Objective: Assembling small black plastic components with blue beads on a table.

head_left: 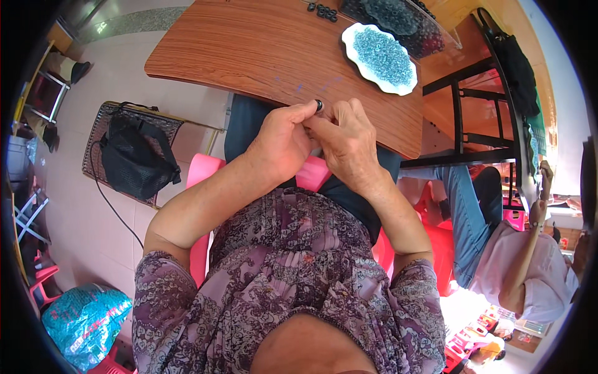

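Just over the near edge of the brown wood-grain table (249, 43), my two hands meet. My left hand (281, 138) pinches a small round black part (319, 105) at its thumb tip. Close against it, my right hand (350, 142) has its fingers curled and pressed together; whatever lies in them is hidden. Beyond my right hand stands a white scalloped plate (408, 87) heaped with tiny clear bluish rings (381, 55). Several small black parts (324, 11) like the one in my left hand lie at the far side of the table.
A clear tub (436, 40) of dark and clear pieces sits behind the plate. To the left, a black bag (137, 153) rests on a woven seat. A black-framed table (486, 137) and another person (517, 262) are on the right. A teal sack (87, 324) lies lower left.
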Available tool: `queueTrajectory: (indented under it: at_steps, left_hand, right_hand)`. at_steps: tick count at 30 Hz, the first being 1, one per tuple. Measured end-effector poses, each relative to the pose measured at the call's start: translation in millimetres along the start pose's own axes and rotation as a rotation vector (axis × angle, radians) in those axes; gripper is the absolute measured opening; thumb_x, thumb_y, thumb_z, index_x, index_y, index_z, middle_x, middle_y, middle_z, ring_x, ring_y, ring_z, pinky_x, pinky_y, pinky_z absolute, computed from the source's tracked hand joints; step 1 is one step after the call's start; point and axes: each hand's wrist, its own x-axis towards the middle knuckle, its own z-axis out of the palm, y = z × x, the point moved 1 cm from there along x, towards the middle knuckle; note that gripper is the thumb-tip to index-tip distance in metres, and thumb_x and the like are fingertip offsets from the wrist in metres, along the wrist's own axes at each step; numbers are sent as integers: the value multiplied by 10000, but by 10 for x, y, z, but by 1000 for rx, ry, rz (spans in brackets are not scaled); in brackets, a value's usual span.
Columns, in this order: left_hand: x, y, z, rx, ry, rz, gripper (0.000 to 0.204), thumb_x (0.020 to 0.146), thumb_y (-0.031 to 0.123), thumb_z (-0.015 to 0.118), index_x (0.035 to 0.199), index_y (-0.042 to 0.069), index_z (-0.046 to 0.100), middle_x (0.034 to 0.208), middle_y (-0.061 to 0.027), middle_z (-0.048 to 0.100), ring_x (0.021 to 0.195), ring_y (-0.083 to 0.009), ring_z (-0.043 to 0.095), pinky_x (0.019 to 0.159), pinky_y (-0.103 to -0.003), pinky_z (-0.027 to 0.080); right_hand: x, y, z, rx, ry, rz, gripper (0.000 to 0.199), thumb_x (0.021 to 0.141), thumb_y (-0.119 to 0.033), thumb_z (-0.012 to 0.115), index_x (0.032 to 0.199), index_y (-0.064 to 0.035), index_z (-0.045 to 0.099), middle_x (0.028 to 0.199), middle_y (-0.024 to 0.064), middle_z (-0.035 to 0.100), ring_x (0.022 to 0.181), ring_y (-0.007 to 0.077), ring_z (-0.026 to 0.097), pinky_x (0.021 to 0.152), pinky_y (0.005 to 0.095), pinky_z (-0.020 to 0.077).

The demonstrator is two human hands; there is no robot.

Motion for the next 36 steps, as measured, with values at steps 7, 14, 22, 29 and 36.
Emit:
queueTrajectory:
  at_steps: [7, 14, 22, 29, 36]
  left_hand:
    - [1, 114, 36, 41, -12, 23, 126, 883, 181, 506, 911, 60, 520, 889, -75, 601, 819, -186, 589, 711, -336, 454]
    - [10, 146, 48, 110, -16, 51, 117, 874, 158, 534, 930, 57, 515, 909, -86, 605, 834, -194, 597, 707, -322, 465]
    - [12, 77, 0, 139, -58, 14, 146, 856, 146, 568, 956, 40, 572, 835, -48, 599, 702, -131, 546, 622, -271, 428]
    - [-5, 36, 64, 68, -90, -24, 137, 850, 122, 567, 936, 15, 571, 797, -50, 588, 671, -123, 523, 609, -266, 413]
    - [-15, 6, 55, 112, -116, -36, 161, 860, 143, 551, 951, 13, 584, 774, -31, 578, 672, -116, 503, 620, -272, 383]
  right_hand:
    - [-58, -23, -55, 213, 138, 55, 224, 676, 42, 617, 894, -10, 606, 822, 79, 554, 679, 216, 508, 553, 300, 394]
    - [-228, -53, -162, 646, 179, 509, 172, 788, 67, 565, 951, 32, 610, 867, 58, 569, 766, 109, 533, 658, 222, 442]
    - [-214, 23, -225, 1058, 398, 747, 183, 754, 53, 632, 934, 20, 619, 855, 38, 594, 780, 94, 547, 723, 204, 429]
    - [-215, -11, -222, 1041, 376, 759, 200, 746, 60, 642, 939, 27, 599, 833, 45, 614, 740, 82, 559, 686, 197, 446]
    - [-172, -35, -251, 1049, 350, 744, 207, 720, 97, 645, 912, 35, 597, 806, 61, 620, 682, 95, 574, 631, 203, 465]
